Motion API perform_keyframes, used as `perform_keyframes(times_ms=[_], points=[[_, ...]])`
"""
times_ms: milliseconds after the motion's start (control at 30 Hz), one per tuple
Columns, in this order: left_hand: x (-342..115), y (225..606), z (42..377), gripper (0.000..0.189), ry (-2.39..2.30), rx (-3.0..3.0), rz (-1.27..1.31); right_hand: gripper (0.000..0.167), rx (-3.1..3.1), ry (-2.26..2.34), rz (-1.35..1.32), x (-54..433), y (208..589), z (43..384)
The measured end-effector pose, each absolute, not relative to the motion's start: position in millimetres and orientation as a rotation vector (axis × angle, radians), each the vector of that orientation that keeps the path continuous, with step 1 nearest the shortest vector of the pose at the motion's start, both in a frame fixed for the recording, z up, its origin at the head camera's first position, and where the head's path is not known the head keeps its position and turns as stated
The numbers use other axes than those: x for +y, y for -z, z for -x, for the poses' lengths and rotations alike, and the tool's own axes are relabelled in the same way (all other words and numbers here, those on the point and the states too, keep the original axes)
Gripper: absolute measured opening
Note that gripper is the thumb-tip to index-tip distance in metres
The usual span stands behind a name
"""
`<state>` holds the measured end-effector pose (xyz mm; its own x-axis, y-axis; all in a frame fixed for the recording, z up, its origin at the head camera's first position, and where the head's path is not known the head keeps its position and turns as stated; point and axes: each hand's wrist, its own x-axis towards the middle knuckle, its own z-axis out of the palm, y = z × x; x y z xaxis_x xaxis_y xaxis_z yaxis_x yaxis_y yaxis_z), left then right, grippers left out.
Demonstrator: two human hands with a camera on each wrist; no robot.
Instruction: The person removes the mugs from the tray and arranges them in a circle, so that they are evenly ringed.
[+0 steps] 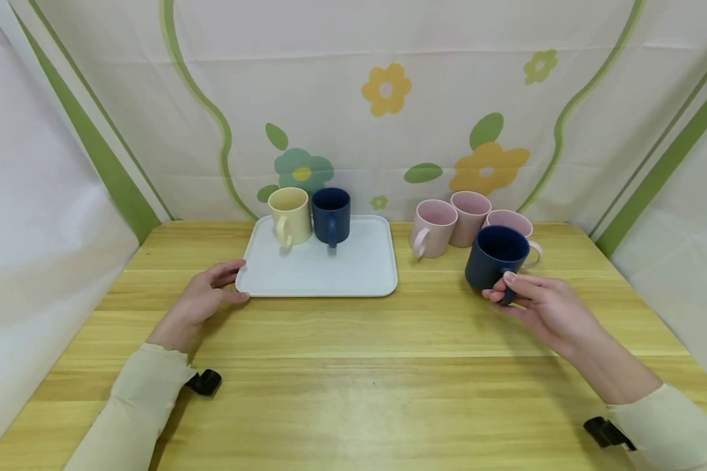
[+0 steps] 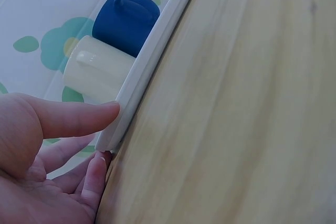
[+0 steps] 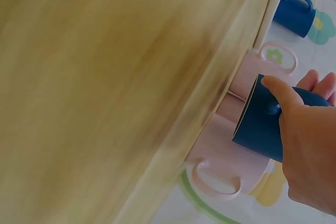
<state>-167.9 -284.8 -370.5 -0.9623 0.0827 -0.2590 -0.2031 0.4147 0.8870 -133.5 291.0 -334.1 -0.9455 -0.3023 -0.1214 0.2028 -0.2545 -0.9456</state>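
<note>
My right hand [image 1: 550,311] pinches the handle of a dark blue mug [image 1: 489,258], thumb on top. The mug is upright, in front of the rightmost pink mug [image 1: 509,222], and overlaps it in the head view. At the left, my left hand [image 1: 203,294] grips the front left corner of a white tray [image 1: 330,278], thumb at its front edge and fingers along its left side. On the tray's back part stand a cream mug [image 1: 291,216] and a second blue mug [image 1: 332,216], side by side, handles toward me.
Two more pink mugs, one in front [image 1: 433,226] and one behind [image 1: 470,216], stand close together right of the tray. The wooden table [image 1: 342,379] ends at a flower-patterned cloth [image 1: 330,85] behind the mugs. White cloth hangs at both sides.
</note>
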Motion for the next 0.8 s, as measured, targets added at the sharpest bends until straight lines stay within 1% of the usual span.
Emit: perform_keyframes(times_ms=[233, 800], points=[[-285, 372, 169, 0.084, -1.569, 2.413, 0.108, 0.030, 1.631, 2.263, 0.057, 300, 338, 135], [-286, 372, 168, 0.085, -1.563, 2.421, 0.102, 0.034, 1.597, 2.196, 0.064, 314, 345, 140]])
